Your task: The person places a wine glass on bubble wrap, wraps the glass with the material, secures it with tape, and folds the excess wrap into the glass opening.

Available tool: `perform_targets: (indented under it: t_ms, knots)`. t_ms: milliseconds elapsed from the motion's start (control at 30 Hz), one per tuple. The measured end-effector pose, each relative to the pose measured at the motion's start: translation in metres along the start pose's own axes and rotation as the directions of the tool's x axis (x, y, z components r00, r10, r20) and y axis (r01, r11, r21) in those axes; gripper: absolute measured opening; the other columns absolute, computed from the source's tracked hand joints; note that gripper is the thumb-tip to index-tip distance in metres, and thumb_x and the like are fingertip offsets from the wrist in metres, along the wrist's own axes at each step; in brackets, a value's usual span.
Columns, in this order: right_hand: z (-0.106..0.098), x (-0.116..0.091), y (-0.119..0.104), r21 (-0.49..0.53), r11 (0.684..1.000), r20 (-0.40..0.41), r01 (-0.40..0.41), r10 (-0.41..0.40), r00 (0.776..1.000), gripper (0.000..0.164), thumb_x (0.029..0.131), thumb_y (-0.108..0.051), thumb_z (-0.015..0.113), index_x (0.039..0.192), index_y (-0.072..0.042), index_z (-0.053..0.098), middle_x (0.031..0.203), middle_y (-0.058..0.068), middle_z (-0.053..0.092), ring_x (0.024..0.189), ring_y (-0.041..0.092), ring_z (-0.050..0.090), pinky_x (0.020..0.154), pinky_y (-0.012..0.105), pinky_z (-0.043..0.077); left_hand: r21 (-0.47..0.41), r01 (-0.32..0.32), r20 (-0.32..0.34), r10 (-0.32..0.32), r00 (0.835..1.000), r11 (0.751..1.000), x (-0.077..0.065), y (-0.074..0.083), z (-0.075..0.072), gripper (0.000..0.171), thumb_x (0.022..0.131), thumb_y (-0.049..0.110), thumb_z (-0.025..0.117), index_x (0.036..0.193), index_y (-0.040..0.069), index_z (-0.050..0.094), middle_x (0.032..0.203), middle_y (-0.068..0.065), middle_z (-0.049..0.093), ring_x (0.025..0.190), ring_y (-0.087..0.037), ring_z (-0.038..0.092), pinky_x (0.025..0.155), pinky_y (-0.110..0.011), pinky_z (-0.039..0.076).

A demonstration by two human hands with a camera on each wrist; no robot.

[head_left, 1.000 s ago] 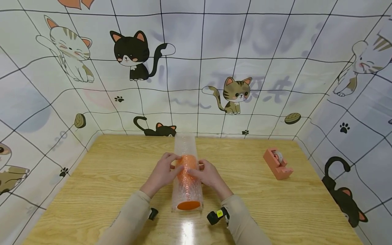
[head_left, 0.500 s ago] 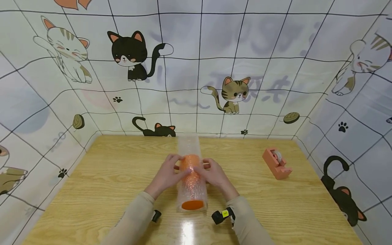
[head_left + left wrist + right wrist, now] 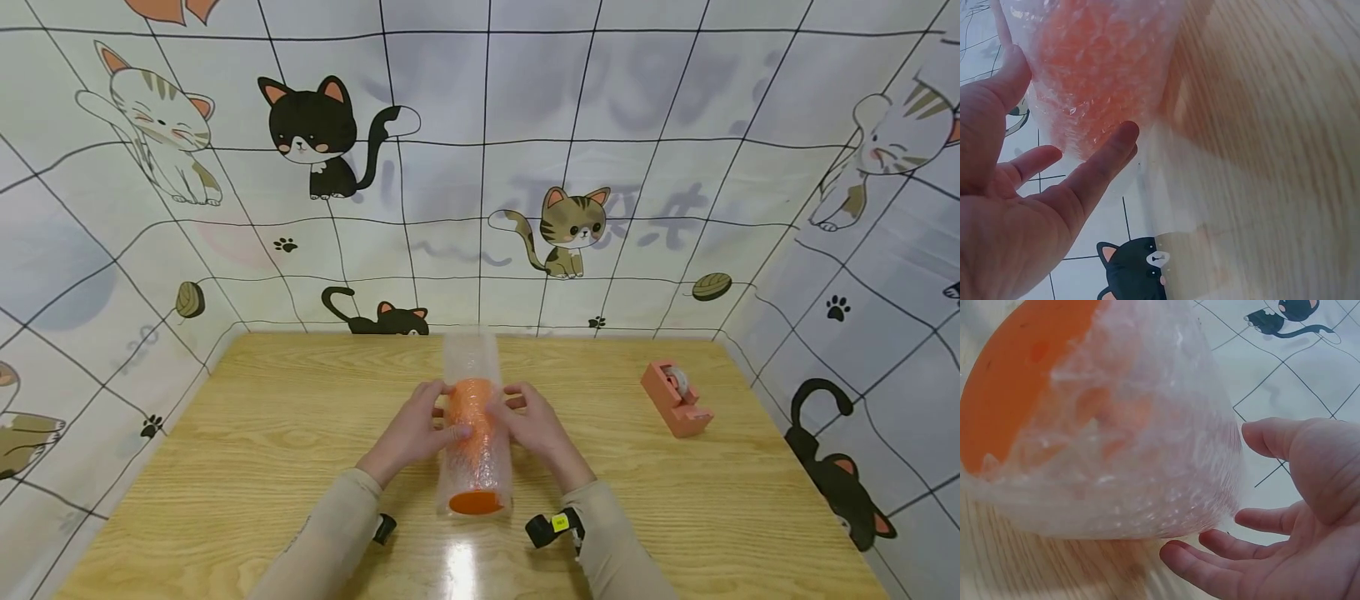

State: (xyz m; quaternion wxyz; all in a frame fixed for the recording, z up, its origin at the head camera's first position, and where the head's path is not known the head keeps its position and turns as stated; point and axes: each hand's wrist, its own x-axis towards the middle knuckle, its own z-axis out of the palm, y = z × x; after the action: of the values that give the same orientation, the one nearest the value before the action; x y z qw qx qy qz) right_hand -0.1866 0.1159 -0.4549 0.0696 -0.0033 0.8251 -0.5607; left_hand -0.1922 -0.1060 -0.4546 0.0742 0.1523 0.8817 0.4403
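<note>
An orange cylinder (image 3: 471,408), inside a sleeve of clear bubble wrap (image 3: 472,358), lies lengthwise at mid-table. Its round orange end (image 3: 476,502) faces me, and the wrap runs on past the far end. On its left side my left hand (image 3: 412,425) touches the wrap, thumb over the top and fingers spread. From the opposite side my right hand (image 3: 536,425) does likewise with its thumb. Fairly straight left fingers (image 3: 1100,162) rest along the wrap in the left wrist view. Relaxed right fingers (image 3: 1210,569) reach the wrap's lower edge in the right wrist view.
A coral-pink tape dispenser (image 3: 677,400) with a roll of tape stands toward the right rear of the wooden table (image 3: 300,383). Behind and at both sides hangs a white grid-patterned cloth (image 3: 450,167) with cartoon cats. Each wrist bears a small black camera (image 3: 553,527).
The wrapped cylinder has shifted slightly to the right across the table, both hands moving along with it. The head view has drifted a little; the tape dispenser stays in place.
</note>
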Motion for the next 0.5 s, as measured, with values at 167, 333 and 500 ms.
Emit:
perform_targets:
  t_ms: [167,333,500]
  knots:
    - [-0.0028,0.0004,0.0005,0.030,0.999,-0.018,0.016,-0.015,1.000,0.041,0.102,-0.023,0.065,0.134,0.001,0.057,0.126,0.024,0.061,0.103,0.032,0.065,0.082,0.041,0.061,-0.032,0.004,0.018,-0.004,1.000,0.999,0.0010,-0.0016,0.0015,0.058,0.090,0.025,0.083,0.133,0.005,0.051,0.143,-0.018,0.049,0.116,-0.038,0.066,0.090,-0.045,0.060]
    - [-0.0067,0.0000,-0.0011,0.042,0.999,-0.032,0.024,-0.023,0.999,0.036,0.102,-0.018,0.062,0.132,0.003,0.058,0.125,0.024,0.061,0.096,0.029,0.067,0.081,0.041,0.062,-0.085,0.003,0.048,0.001,0.999,0.996,0.0015,-0.0043,0.0029,0.052,0.091,0.021,0.082,0.130,0.005,0.051,0.139,-0.017,0.057,0.117,-0.038,0.067,0.089,-0.046,0.060]
    - [-0.0102,-0.0008,-0.0018,0.042,0.998,-0.050,0.049,-0.047,0.998,0.034,0.101,-0.013,0.062,0.129,0.006,0.059,0.122,0.024,0.061,0.093,0.029,0.067,0.081,0.043,0.063,-0.075,-0.004,0.070,0.009,0.997,0.997,0.0018,-0.0075,0.0043,0.051,0.092,0.023,0.081,0.130,0.006,0.051,0.136,-0.020,0.061,0.116,-0.038,0.066,0.083,-0.043,0.061]
